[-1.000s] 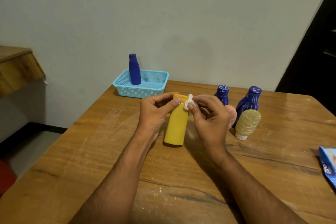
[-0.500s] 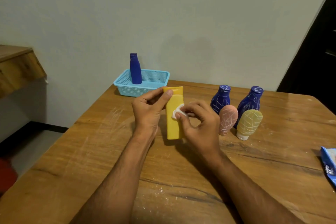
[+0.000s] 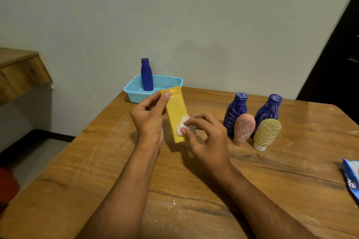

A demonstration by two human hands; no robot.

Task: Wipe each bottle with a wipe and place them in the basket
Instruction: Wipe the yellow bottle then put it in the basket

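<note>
My left hand [image 3: 149, 120] grips a yellow bottle [image 3: 175, 111] near its cap end and holds it tilted above the table. My right hand [image 3: 206, 137] pinches a small white wipe [image 3: 182, 126] and presses it against the bottle's lower part. A light blue basket [image 3: 171, 81] stands at the table's far edge with one clean blue bottle [image 3: 147, 74] upright in it. To the right stand two blue bottles [image 3: 235, 114] [image 3: 268, 112], a pink bottle [image 3: 243, 129] and a pale yellow bottle [image 3: 266, 134], all marked with white scribbles.
A blue wipe packet [image 3: 352, 178] lies at the wooden table's [image 3: 97, 170] right edge. A wooden shelf [image 3: 19, 72] juts from the wall at the left. A dark doorway stands at the far right.
My left hand has lifted and tilted the yellow bottle off the table toward the basket. My right hand has slid the wipe from the cap down to the bottle's lower part.
</note>
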